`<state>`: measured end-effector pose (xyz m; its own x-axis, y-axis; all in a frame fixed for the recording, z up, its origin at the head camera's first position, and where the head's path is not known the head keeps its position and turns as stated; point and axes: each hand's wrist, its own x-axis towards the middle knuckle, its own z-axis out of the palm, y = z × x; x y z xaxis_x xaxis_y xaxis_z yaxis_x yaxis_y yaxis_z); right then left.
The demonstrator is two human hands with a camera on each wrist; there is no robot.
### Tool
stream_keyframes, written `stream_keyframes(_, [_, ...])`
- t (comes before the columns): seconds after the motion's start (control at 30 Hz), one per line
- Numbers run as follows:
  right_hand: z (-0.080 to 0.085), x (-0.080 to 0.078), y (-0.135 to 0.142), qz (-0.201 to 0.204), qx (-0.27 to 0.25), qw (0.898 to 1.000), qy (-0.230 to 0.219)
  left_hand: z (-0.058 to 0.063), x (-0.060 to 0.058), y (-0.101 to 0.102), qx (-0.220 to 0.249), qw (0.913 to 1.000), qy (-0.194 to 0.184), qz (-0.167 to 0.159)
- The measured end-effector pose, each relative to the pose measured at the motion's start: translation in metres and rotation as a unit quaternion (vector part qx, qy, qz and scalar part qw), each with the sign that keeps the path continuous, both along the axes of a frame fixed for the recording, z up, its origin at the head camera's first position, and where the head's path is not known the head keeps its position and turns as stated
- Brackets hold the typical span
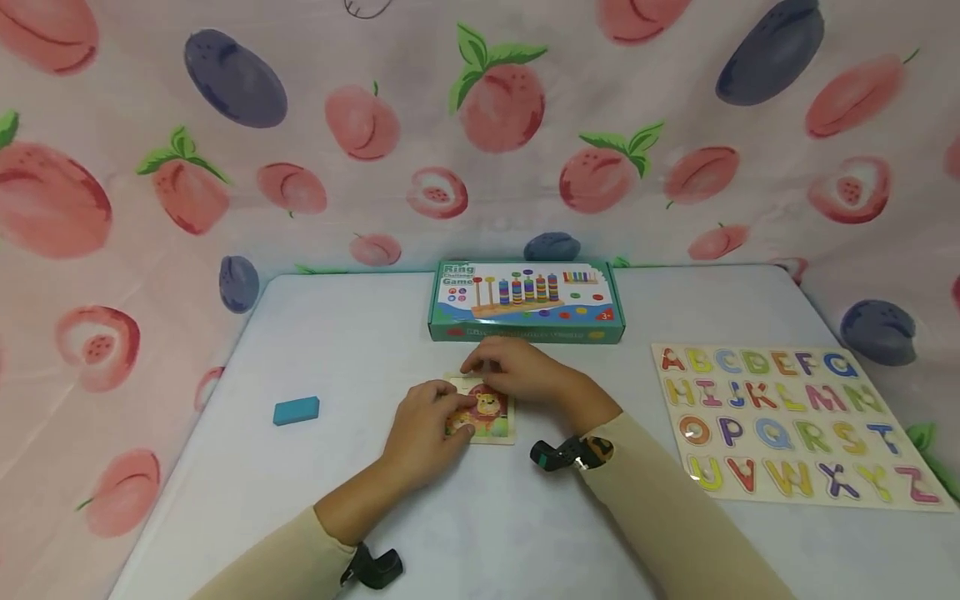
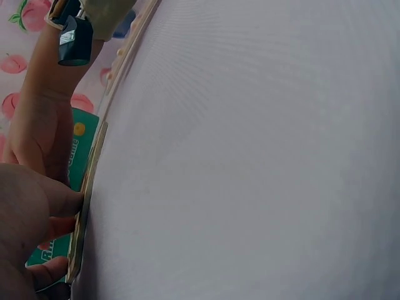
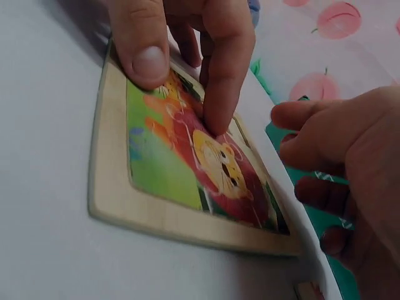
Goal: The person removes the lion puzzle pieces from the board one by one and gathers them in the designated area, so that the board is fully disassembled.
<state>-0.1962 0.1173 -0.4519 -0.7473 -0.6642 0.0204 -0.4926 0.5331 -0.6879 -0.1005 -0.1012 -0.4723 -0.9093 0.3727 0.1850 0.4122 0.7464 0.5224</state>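
Observation:
A wooden jigsaw with a lion picture [image 1: 489, 407] lies on the white table in front of me, its pale wooden frame [image 3: 156, 215] plain in the right wrist view. My left hand [image 1: 426, 427] rests on its left part; the thumb and a finger [image 3: 228, 81] touch the picture. Over the upper right edge is my right hand [image 1: 525, 371], its fingers [image 3: 319, 194] loosely bent beside the frame with nothing visible between them. Low in the right wrist view shows a corner of a small wooden piece [image 3: 309, 291], mostly cut off.
Behind the jigsaw stands a green ring game box [image 1: 525, 333]. A blue block [image 1: 296, 411] lies to the left. On the right is an alphabet puzzle board [image 1: 791, 442]. A fruit-print cloth [image 1: 435, 150] hangs at the table's far edge.

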Motion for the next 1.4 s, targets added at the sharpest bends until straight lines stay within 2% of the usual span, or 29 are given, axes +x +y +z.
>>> stream_keyframes(0.2, [0.0053, -0.0003, -0.0130, 0.033, 0.069, 0.997, 0.000, -0.0015, 0.0008, -0.0027, 0.002, 0.9999, -0.009, 0.009])
stream_keyframes(0.47, [0.0044, 0.0014, -0.0078, 0.028, 0.089, 0.996, 0.004, 0.0011, 0.0001, 0.0022, -0.003, 0.9999, -0.015, 0.006])
stream_keyframes(1.03, [0.0044, 0.0062, -0.0085, 0.008, 0.089, 0.996, 0.000, 0.0065, 0.0010, 0.0025, -0.039, 0.9987, -0.030, 0.008])
stream_keyframes(1.23, [0.0045, 0.0036, -0.0066, 0.018, 0.085, 0.996, 0.011, 0.0067, 0.0013, 0.0029, -0.039, 0.9991, -0.017, 0.006])
stream_keyframes(1.4, [0.0024, 0.0006, -0.0032, 0.031, 0.065, 0.997, 0.002, 0.0061, 0.0009, 0.0033, -0.039, 0.9991, -0.013, 0.006])
